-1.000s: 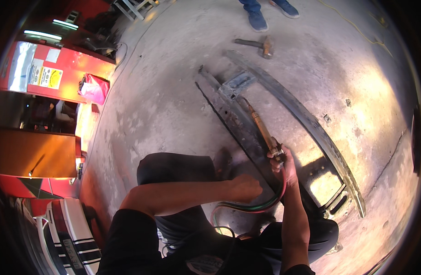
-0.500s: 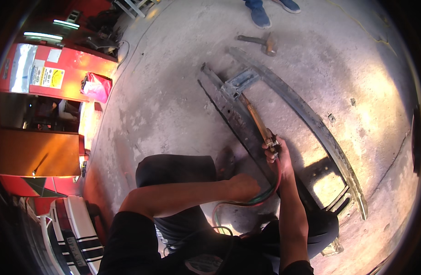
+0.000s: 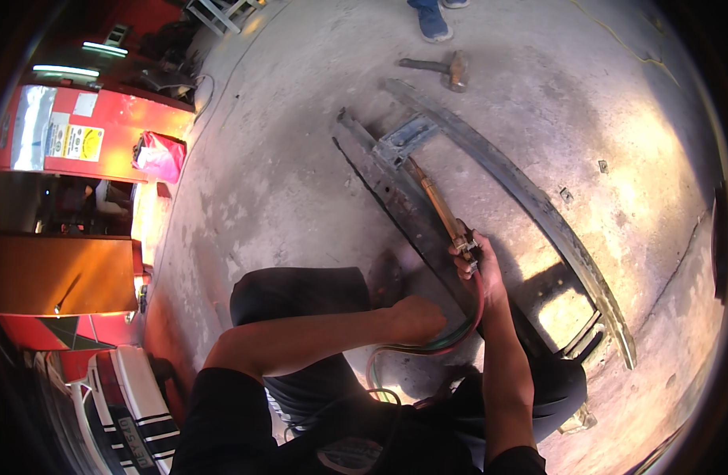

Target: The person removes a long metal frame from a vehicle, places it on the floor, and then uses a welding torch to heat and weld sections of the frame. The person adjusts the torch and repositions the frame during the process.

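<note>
1. Farthest left, ahead of both hands' fingers, lies a dark metal beam (image 3: 407, 207); it is likely heavy and stiff, best lifted by both ends (its edges look rough).
2. The left hand (image 3: 419, 319) is curled like a fist, knuckles up, just beside the hoses; its fingertips are hidden, so I cannot tell whether they pinch anything.
3. The brass-coloured torch (image 3: 441, 207) slants forward and left from the right fingers, its tip near the crosspiece (image 3: 409, 140); whether they touch is unclear. It is probably rigid, fairly light but front-long, and safest held at the rear, away from the tip.
4. The right hand (image 3: 483, 257) has its fingers wrapped around the torch's valve end.
5. The red hose (image 3: 481, 305) bends down from those fingers toward the left hand; it looks soft, and could tug the torch.
6. Right of the fingers, a long curved rail (image 3: 513, 184) looks stiff and weighty.
</note>
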A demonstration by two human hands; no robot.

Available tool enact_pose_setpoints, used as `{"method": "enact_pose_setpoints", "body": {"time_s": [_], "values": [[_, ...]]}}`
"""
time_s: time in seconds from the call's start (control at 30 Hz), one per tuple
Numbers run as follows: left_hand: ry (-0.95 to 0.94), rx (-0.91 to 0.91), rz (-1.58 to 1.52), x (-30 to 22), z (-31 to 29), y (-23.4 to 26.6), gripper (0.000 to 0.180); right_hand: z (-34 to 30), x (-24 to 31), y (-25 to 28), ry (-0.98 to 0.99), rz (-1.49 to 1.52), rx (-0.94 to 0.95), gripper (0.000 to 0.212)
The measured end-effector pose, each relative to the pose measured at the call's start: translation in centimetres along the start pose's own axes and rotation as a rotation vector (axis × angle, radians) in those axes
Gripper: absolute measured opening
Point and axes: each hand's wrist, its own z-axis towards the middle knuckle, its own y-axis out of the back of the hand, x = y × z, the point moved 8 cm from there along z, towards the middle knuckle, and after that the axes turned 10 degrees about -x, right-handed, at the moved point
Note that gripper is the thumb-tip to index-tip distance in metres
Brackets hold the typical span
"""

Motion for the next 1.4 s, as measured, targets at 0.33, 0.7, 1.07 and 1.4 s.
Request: {"method": "enact_pose_setpoints", "body": {"time_s": [0.33,0.7,1.07,1.4], "values": [[-0.072,-0.16,-0.039,-0.9,0.6,0.5,0.011,-3.8,1.2,2.2,0.016,-0.064,-0.007,0.054],[-0.066,-0.119,0.008,-1.2,0.8,0.3,0.014,-3.9,1.1,2.7,0.019,-0.038,0.013,0.052],[-0.033,-0.052,-0.006,-0.5,0.2,0.3,0.019,-1.2,0.4,1.2,0.029,-0.04,0.002,0.041],[-0.007,-0.003,0.016,0.3,-0.4,0.0,0.02,1.7,-0.8,0.0,0.008,-0.014,-0.028,0.042]]}}
